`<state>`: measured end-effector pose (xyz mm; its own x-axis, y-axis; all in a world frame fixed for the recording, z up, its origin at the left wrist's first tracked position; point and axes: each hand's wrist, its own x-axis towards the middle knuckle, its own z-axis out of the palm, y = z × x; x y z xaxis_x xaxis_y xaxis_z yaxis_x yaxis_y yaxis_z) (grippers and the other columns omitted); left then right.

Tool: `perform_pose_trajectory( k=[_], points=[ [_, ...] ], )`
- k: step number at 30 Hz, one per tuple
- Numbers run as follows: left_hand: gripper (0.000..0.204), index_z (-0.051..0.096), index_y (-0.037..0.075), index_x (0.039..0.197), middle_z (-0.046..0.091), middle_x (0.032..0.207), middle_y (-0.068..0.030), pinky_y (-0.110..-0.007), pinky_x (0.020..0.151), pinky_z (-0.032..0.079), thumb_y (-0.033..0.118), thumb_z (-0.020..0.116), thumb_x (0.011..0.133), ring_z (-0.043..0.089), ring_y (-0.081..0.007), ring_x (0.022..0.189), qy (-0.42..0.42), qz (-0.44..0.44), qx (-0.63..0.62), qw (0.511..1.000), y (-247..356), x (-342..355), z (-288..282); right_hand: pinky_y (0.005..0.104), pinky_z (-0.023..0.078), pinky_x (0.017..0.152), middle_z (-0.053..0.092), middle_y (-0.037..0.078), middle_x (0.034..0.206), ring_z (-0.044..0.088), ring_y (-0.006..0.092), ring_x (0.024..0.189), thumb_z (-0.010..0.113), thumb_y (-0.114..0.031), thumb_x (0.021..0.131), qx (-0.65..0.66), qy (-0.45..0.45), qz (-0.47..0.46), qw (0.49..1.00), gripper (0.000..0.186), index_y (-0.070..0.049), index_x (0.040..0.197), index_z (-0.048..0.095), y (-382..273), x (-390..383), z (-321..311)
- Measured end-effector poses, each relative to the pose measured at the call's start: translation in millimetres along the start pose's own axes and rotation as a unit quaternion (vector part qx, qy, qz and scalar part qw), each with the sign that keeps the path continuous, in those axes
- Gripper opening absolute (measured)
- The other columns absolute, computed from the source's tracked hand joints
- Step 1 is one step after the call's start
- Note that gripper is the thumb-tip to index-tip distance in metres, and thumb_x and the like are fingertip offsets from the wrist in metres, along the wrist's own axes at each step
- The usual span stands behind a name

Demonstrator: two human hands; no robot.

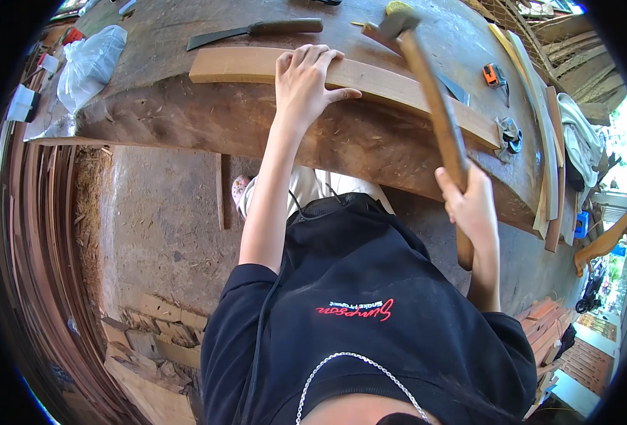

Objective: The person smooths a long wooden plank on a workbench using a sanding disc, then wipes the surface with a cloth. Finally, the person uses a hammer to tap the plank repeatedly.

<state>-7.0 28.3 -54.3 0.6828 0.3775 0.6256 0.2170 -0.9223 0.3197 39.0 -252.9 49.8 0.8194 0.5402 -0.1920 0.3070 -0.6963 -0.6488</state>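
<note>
A long, light-brown wooden board (391, 91) lies along the near edge of the thick wooden workbench (186, 124). My left hand (305, 81) grips it left of its middle, fingers over the top and thumb along the near side. In my right hand (471, 205) is a hammer (437, 106), held by its wooden handle. The hammer's metal head is raised above the far side of the board and slightly blurred. Beyond the board lies a wide-bladed chisel (257, 30) with a dark handle. Another blade (454, 89) shows partly behind the hammer handle.
An orange tape measure (495, 75) lies on the right of the bench, near a small grey-and-black object (510, 134) at the board's end. A tied plastic bag (90, 67) sits at the left. Long wood strips (540, 127) line the right edge; stacked planks (41, 262) stand left.
</note>
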Motion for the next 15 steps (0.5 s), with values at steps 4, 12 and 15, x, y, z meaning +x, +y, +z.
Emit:
perform_pose_trajectory(
  k=[4, 12, 15],
  points=[
    [0.066, 0.064, 0.014, 0.110, 0.060, 0.111, 0.0012, -0.037, 0.099, 0.031, 0.058, 0.074, 0.061, 0.049, -0.0178, 0.114, 0.018, 0.008, 0.007, 1.000, 0.7, -0.8, 1.9, 0.0348, 0.046, 0.061, 0.060, 0.017, 0.065, 0.058, 0.0177, 0.061, 0.062, -0.019, 0.088, 0.025, -0.005, 0.057, 0.998, 0.027, 0.007, 0.095, 0.061, -2.3, -1.1, 6.7],
    [0.067, 0.064, 0.016, 0.114, 0.060, 0.117, 0.0004, -0.039, 0.102, 0.030, 0.060, 0.071, 0.064, 0.048, -0.0179, 0.119, -0.007, -0.006, -0.001, 1.000, -1.4, 1.9, 0.1, 0.0361, 0.046, 0.060, 0.058, 0.016, 0.066, 0.059, 0.0241, 0.063, 0.062, -0.020, 0.088, 0.000, -0.019, 0.000, 1.000, 0.024, 0.004, 0.091, 0.060, -6.8, -3.2, 2.6],
    [0.067, 0.064, 0.015, 0.114, 0.060, 0.117, -0.0001, -0.039, 0.102, 0.030, 0.060, 0.071, 0.064, 0.049, -0.0180, 0.119, -0.006, -0.003, -0.005, 1.000, -1.6, 1.1, 0.1, 0.0348, 0.042, 0.053, 0.053, 0.011, 0.057, 0.054, 0.0173, 0.054, 0.062, -0.020, 0.089, 0.056, -0.010, 0.039, 0.998, 0.025, 0.004, 0.081, 0.057, -12.7, -5.4, -1.9]
  ],
)
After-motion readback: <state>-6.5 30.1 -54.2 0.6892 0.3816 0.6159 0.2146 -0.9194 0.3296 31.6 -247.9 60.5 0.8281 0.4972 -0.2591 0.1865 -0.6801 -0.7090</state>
